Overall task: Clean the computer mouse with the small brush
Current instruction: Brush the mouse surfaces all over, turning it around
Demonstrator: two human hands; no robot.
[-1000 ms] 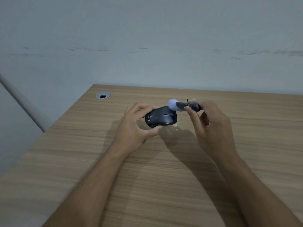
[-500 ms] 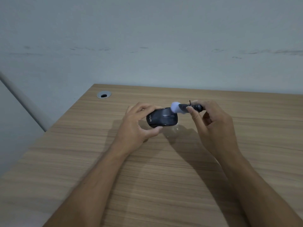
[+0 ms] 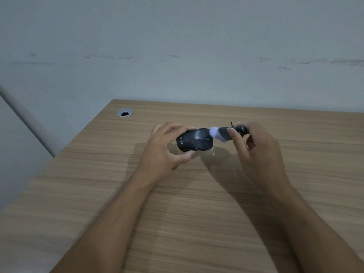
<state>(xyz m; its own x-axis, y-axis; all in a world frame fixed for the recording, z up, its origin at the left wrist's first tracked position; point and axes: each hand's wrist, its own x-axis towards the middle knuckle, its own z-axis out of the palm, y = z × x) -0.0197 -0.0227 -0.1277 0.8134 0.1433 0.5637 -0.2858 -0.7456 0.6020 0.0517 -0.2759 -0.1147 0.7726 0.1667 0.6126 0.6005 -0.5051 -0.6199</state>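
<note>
Items showing: one black computer mouse (image 3: 194, 141), one small brush (image 3: 223, 133), two hands, left (image 3: 164, 152) and right (image 3: 258, 152), one wooden table (image 3: 197, 213), one cable grommet (image 3: 124, 112).

Dim, even light; soft shadows on the desk (image 3: 197, 223); blurred brush tip (image 3: 215, 133).

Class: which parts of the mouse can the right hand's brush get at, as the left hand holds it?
Probably the top and front: the left hand grips the mouse by its sides, leaving those bare to the brush in the right hand.
</note>
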